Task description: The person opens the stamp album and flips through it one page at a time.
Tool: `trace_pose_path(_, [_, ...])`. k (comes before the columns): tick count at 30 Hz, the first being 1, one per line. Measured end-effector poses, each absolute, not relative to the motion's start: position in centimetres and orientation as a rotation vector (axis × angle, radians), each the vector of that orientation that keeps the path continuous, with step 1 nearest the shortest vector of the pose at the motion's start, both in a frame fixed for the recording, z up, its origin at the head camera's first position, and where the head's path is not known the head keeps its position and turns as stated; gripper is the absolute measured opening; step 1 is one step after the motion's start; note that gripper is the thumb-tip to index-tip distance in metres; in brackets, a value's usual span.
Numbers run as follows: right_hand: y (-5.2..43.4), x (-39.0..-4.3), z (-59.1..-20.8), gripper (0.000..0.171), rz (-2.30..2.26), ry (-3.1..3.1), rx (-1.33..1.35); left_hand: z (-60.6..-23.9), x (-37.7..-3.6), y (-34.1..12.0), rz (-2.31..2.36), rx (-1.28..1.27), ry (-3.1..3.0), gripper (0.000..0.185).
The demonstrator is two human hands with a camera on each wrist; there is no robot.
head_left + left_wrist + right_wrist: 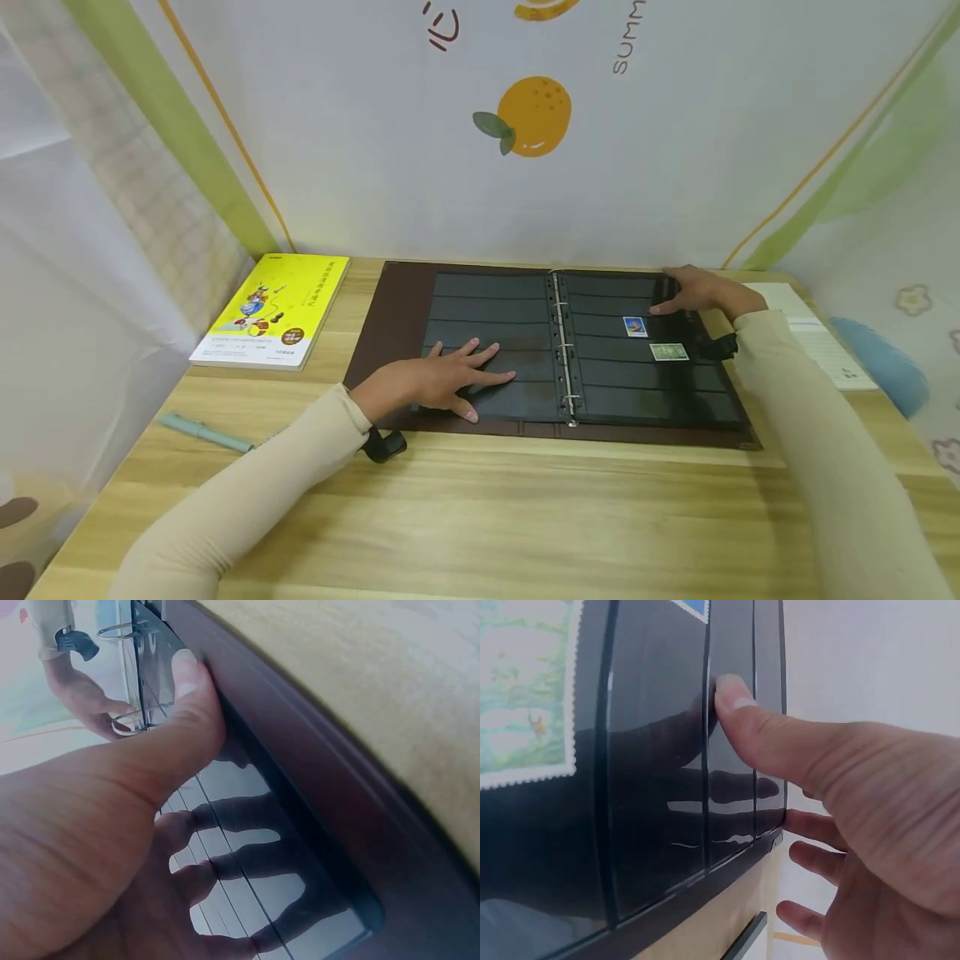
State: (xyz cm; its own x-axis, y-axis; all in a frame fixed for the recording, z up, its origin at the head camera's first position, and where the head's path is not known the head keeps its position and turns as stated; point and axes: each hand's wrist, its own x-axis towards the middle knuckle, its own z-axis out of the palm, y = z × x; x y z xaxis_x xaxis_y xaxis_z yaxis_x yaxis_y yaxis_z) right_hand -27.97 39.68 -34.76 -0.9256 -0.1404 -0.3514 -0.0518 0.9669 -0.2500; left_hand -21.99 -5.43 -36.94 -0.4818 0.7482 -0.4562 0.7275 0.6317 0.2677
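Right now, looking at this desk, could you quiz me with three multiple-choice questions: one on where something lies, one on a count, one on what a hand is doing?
1. Where does the yellow book lie?
A. Left of the open album
B. On the album's right page
C. Under the pen

2. How many stamps sit in the album's right page?
A. None
B. Two
C. Five

3. What is the left hand doing?
A. Gripping the pen
B. Lying flat with fingers spread on the left page
C. Hanging off the table

Answers: 1 A, the book rests on the table beyond the album's left edge. 2 B, a blue stamp and a green stamp show. 3 B, straight fingers press the dark sleeve.
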Motion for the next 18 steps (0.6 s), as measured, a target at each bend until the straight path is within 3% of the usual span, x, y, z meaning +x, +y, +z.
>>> trace_pose_path(5, [39.9, -27.5, -34.1, 0.101, -0.326, 2.8, -0.112, -36.9, -22.0, -5.1, 0.028, 1.179, 2.302, 0.082])
trace_pose_path(12, [40.2, -27.0, -34.1, 0.082, -0.554, 2.979, -0.078, -36.7, -21.9, -5.0, -0.024, 1.189, 2.29, 0.078])
trace_pose_path(18, [41.4, -25.5, -34.0, 0.091, -0.937, 2.802, 0.04, -36.7, -21.7, -5.2, -0.03, 1.191, 2.279, 0.076])
